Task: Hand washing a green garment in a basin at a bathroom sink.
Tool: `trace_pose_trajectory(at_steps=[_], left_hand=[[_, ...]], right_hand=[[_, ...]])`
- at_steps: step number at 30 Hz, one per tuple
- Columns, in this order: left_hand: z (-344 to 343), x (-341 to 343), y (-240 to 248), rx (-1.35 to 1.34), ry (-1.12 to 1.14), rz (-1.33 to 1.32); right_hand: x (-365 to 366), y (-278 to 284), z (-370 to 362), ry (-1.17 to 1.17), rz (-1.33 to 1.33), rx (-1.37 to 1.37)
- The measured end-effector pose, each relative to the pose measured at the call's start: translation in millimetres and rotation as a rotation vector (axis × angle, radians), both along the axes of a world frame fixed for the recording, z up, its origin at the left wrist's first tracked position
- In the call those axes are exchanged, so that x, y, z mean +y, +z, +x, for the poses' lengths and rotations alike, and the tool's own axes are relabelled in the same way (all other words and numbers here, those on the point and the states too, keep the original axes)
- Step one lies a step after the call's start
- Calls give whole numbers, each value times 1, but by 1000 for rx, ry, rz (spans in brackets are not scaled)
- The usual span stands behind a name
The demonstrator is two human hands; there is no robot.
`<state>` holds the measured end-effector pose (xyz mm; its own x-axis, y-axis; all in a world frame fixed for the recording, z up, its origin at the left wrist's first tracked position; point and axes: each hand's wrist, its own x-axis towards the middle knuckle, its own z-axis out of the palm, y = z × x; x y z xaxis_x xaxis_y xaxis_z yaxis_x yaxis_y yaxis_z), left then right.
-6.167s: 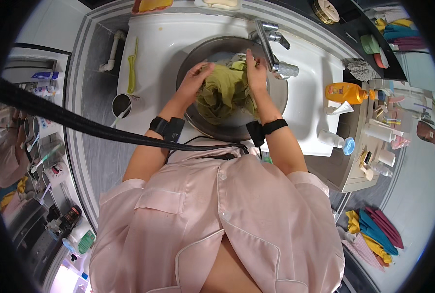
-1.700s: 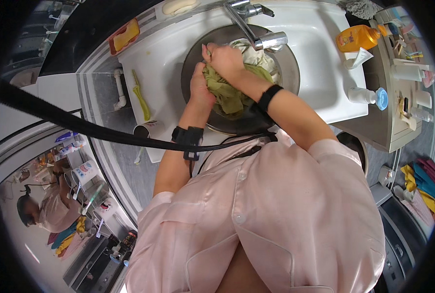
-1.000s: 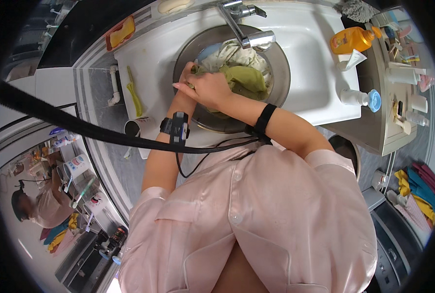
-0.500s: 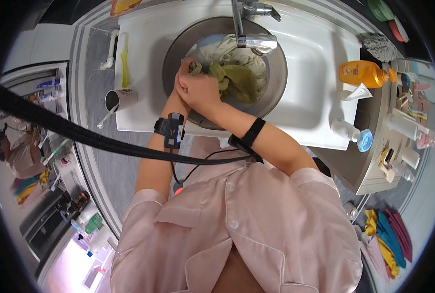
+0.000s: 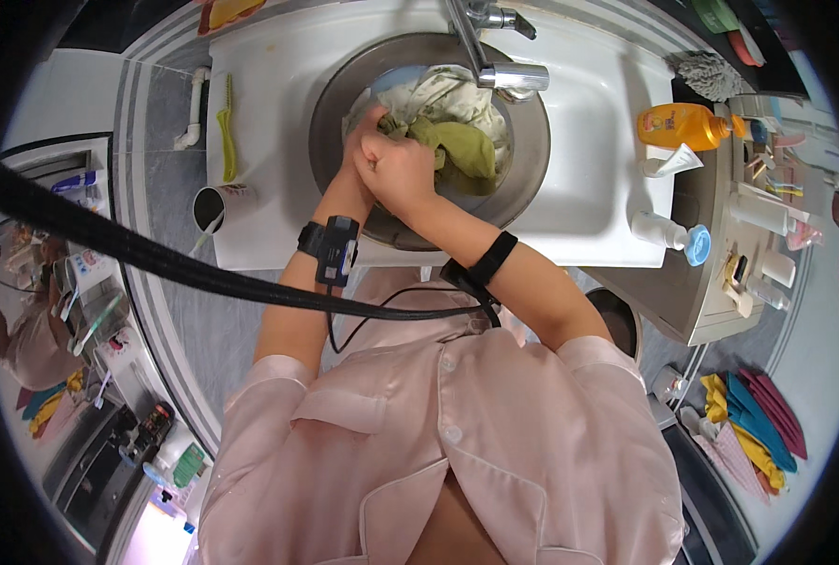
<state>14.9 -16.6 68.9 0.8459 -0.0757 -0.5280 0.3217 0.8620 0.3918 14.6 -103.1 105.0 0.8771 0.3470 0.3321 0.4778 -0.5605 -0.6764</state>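
Note:
A grey metal basin [image 5: 531, 179] sits in the white sink with wet laundry in it. Bunched between my two closed hands is an olive-green cloth [image 5: 471, 155], its loose end hanging over the basin. My right hand [image 5: 401, 171] is wrapped round the cloth, pressed up against my left hand [image 5: 358, 141], whose fingers are partly hidden behind it. Below lies a white cloth with a green leafy print [image 5: 443, 87], beside a pale blue patch of fabric or water I cannot tell apart. Both wrists wear black straps.
Over the basin hangs a chrome faucet [image 5: 516, 77]. An orange pump bottle [image 5: 685, 126], a white tube [image 5: 674, 162] and a white bottle with a blue cap [image 5: 660, 229] stand along the sink's right edge [image 5: 638, 179]. At left are a green brush [image 5: 227, 141] and a cup [image 5: 220, 205].
The view has shifted slightly. My hands stay together on the olive-green cloth, the right one turned a little with its fist more upright.

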Motion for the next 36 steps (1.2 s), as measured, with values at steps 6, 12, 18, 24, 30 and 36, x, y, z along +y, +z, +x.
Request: trace_pose_trajectory(at_steps=[6,12,18,24,30,36], left_hand=[[12,-24,17,191,-30,80],[22,32,53,15,-206,217],[24,65,59,-397,-709,685],[-1,82,50,-576,-886,919],[-14,84,31,-630,-939,1570],[24,78,92,-172,-234,1933]], right_hand=[[-18,-28,63,-363,-242,-47],[-46,-12,60,-87,224,406],[-48,11,31,128,53,258],[-74,42,30,-62,477,835],[-75,102,20,-133,814,690],[-89,158,22,-119,971,430]])
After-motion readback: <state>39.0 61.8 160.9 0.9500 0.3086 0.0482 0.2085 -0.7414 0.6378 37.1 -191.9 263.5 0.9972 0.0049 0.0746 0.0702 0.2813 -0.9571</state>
